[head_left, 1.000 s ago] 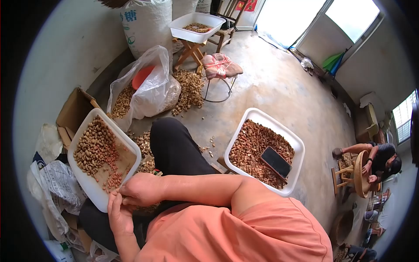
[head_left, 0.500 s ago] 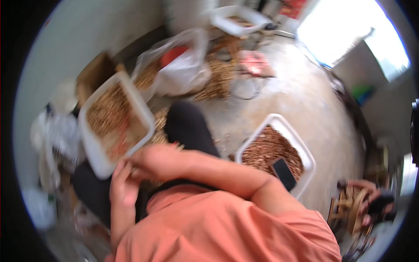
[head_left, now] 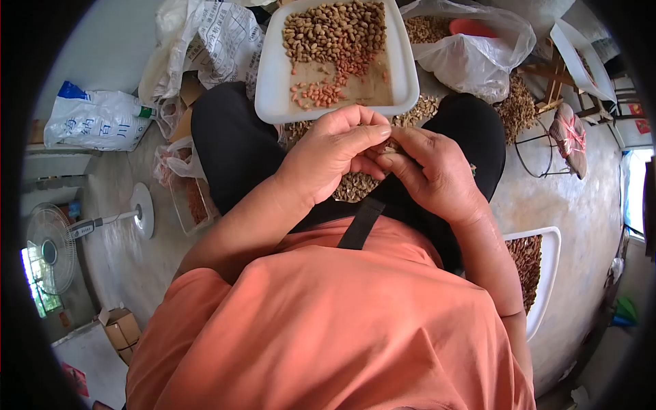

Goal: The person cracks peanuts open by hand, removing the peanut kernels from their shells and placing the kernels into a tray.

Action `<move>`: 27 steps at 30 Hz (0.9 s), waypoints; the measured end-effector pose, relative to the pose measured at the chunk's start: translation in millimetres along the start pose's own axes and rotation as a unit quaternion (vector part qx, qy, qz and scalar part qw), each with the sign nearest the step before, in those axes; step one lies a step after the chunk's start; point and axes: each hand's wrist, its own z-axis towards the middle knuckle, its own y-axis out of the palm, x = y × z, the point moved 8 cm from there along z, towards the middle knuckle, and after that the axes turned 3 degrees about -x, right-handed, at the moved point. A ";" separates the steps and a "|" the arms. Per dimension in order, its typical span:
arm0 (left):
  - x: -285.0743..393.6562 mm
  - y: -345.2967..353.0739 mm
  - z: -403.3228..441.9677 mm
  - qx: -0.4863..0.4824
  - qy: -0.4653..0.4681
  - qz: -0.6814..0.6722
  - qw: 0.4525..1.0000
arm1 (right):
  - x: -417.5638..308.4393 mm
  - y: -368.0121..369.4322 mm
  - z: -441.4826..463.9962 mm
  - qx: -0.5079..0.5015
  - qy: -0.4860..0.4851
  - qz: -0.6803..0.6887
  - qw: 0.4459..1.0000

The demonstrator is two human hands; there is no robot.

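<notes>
My left hand and my right hand meet over my lap, fingertips touching. Both are closed in a pinch around a small peanut, mostly covered by the fingers. Just beyond them a white tray holds unshelled peanuts at its far side and loose reddish kernels nearer to me. Under the hands, broken shells lie heaped between my legs.
On the right stands another white tray of reddish-brown kernels. A clear plastic bag with a red scoop-like object sits at back right, beside a peanut pile. A fan, printed sacks and a cardboard box are leftward.
The view has swung round, so the peanut tray now appears straight ahead instead of at left. My hands remain together near it. The phone on the kernel tray is out of sight.
</notes>
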 end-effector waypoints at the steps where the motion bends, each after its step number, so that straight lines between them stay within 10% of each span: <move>1: -2.2 3.5 -0.7 -0.007 -0.007 0.010 1.000 | 1.0 0.2 -3.6 -0.012 0.005 -0.002 1.000; 27: -7.3 -41.0 -26.1 -0.007 -0.022 -0.082 0.996 | -8.9 47.0 15.7 0.027 0.004 0.131 0.991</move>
